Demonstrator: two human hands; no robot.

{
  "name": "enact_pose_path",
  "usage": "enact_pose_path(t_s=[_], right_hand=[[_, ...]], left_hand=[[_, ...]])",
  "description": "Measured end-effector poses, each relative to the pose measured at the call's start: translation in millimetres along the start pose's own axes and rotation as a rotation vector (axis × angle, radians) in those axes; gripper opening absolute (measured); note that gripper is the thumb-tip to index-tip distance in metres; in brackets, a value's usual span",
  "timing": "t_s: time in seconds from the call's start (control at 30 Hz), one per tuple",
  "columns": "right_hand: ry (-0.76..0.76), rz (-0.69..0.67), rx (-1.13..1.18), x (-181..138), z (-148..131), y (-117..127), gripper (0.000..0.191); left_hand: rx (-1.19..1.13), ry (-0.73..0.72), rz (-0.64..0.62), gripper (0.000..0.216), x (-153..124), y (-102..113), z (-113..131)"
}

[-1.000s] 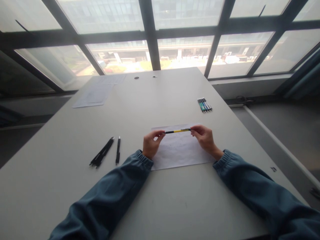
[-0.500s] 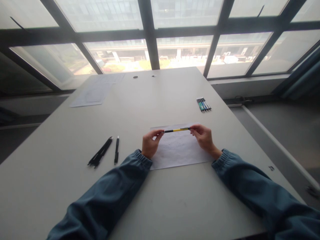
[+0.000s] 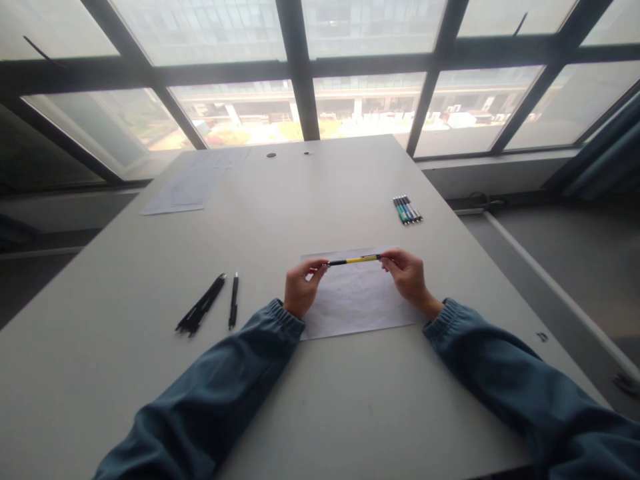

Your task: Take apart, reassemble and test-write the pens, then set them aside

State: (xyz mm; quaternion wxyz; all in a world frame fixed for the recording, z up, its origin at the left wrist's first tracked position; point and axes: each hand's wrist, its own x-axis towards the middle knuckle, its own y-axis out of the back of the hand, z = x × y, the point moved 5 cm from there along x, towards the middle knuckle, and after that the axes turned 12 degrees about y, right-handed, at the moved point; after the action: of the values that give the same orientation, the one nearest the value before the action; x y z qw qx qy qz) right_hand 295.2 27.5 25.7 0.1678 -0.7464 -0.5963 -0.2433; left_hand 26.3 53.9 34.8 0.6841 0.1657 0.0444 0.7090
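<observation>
A yellow and black pen (image 3: 356,260) is held level between my two hands over a white sheet of paper (image 3: 363,300). My left hand (image 3: 301,287) pinches its black left end between thumb and fingers. At the dark right end, the fingertips of my right hand (image 3: 407,275) are closed on it. The pen's clip shows on its upper side near the right hand. Left of my left hand, a single black pen (image 3: 234,301) lies on the table, beside a bunch of several black pens (image 3: 201,305).
Several green, blue and dark pens (image 3: 407,209) lie side by side at the table's right. More paper sheets (image 3: 183,190) lie at the far left. A small dark object (image 3: 542,337) rests near the right edge of the white table (image 3: 320,413). Windows stand beyond.
The pen has turned slightly about its length, so its clip now stands out along the upper side. Both hands stay in nearly the same place.
</observation>
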Motion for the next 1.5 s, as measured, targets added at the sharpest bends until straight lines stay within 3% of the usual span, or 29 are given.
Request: enact_pose_path(t_s=[1.5], right_hand=[[0.0,-0.025,-0.055,-0.4,1.9,0.7,0.024]], left_hand=[[-0.029,0.024,-0.036,0.032,0.7,-2.3,1.1]])
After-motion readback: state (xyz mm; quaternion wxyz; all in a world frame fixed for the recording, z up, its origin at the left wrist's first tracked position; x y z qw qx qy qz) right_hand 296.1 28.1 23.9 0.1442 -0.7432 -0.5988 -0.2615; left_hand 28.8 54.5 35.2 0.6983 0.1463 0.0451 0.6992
